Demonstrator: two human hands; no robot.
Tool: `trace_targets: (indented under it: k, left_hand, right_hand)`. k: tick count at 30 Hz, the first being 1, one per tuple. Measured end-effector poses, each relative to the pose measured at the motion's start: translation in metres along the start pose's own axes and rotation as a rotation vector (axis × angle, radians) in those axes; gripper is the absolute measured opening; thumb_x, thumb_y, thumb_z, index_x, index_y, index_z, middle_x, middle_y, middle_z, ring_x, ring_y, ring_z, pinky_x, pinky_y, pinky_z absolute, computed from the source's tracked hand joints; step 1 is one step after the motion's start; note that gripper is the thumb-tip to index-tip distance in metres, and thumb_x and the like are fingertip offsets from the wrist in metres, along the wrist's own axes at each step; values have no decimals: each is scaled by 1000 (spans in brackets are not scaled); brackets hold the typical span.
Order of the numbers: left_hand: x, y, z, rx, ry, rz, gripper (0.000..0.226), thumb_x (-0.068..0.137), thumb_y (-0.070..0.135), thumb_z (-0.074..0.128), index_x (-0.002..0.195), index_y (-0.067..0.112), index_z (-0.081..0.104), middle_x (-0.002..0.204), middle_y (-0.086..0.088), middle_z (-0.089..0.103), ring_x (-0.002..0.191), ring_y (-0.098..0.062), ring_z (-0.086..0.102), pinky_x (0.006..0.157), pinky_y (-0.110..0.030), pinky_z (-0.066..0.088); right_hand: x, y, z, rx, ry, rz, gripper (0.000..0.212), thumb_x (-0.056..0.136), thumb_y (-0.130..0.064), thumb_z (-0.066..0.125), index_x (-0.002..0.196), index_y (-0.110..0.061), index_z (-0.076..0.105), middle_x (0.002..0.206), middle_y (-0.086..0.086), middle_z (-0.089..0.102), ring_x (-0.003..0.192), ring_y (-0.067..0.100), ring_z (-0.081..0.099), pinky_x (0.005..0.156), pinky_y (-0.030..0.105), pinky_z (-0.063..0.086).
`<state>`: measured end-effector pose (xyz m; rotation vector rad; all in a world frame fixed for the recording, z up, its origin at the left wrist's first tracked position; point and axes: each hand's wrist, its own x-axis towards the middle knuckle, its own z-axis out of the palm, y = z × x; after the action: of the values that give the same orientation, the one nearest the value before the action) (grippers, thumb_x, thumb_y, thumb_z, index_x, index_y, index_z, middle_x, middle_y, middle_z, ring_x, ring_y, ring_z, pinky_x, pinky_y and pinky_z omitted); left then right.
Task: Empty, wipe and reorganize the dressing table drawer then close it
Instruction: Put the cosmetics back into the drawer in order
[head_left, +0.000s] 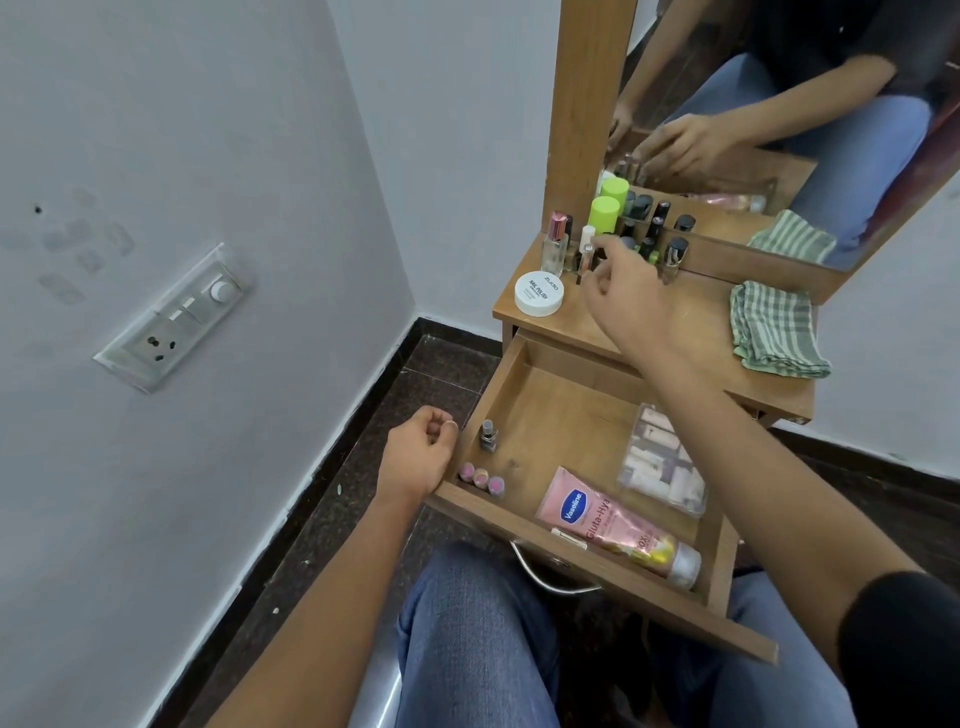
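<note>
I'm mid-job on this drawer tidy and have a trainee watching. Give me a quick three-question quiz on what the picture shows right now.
1. True or false: the drawer is fully empty.
2. Where does the green striped cloth lie? A) in the drawer B) on the tabletop C) on the floor
3. Which hand reaches toward the small bottles by the mirror?

Key:
1. False: a pink Vaseline tube, a clear pouch, a nail polish bottle and three small pink-capped items are inside.
2. B
3. The right hand; the left hand rests at the drawer's left front corner.

Home bedroom corner, wooden dressing table (691, 332) with mirror (779, 104) (cosmetics crowded), wall socket (171, 322)
</note>
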<state>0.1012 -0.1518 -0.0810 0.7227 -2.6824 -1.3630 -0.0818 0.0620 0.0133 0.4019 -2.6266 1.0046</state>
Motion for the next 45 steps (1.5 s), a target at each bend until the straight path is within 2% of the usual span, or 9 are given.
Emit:
trace_targets:
  k: [3,8,14,19,22,28,33,37,45]
  left_hand:
    - [0,0,0,0,-3,1,15,96,27,55,100,19,67,86,7,65,78,-4,60,74,-25,48]
    - [0,0,0,0,-9,0,14,96,27,55,100,21,67,86,7,65,76,-4,59,69,-21,45]
    - [-1,2,-1,-5,-13,-15,13,95,28,55,97,22,66,85,7,66,76,-5,60,70,-22,46]
    - [-1,3,-1,-11,-10,-15,14,95,28,55,97,21,67,85,7,66,77,-7,62,74,-27,50]
    - [-1,4,-2,3,-4,-5,13,95,28,55,96,20,66,83,9,65,76,-5,60,73,-26,49]
    - [-1,4,-1,31,-10,3,15,95,27,55,98,18,67,84,9,64,75,-3,58,77,-28,50]
    - [0,5,-1,59,-18,7,15,96,27,54,98,19,67,83,9,63,75,-4,57,77,-28,49]
    - [0,5,-1,67,-20,2,15,96,27,54,98,18,67,83,7,64,75,-6,58,79,-30,50]
    - [1,3,-1,72,-30,1,16,96,28,54,99,20,67,84,7,64,77,-8,59,79,-30,50]
  right_hand:
    - [19,13,7,-245,-88,3,44,91,-20,49,135,-23,45,104,11,58,93,33,58,75,42,48]
    - [29,12,14,-366,-124,9,36,93,-17,48,129,-17,51,106,15,52,89,41,57,72,46,48]
    - [27,8,10,-341,-86,15,20,91,-12,53,109,-8,59,107,14,51,88,36,56,69,39,44]
    - [-10,-2,-19,-58,-80,-40,9,88,-14,60,97,-14,61,99,3,62,88,16,59,75,28,48]
    - [-62,-23,-26,96,-243,-25,4,87,-17,64,89,-18,61,80,-11,64,76,-2,57,66,13,45]
    - [-150,-13,13,63,-861,30,8,90,-11,62,92,-19,61,83,-9,67,81,6,66,73,30,58]
    - [-174,-2,26,85,-931,-71,17,86,-1,60,99,-12,64,99,-1,64,90,14,62,82,24,52]
    - [-176,2,31,185,-925,46,24,85,8,57,103,-5,65,96,2,66,80,-2,58,73,2,44]
    - [-178,11,49,242,-922,153,17,87,2,60,101,-7,65,96,3,67,83,7,61,70,3,45]
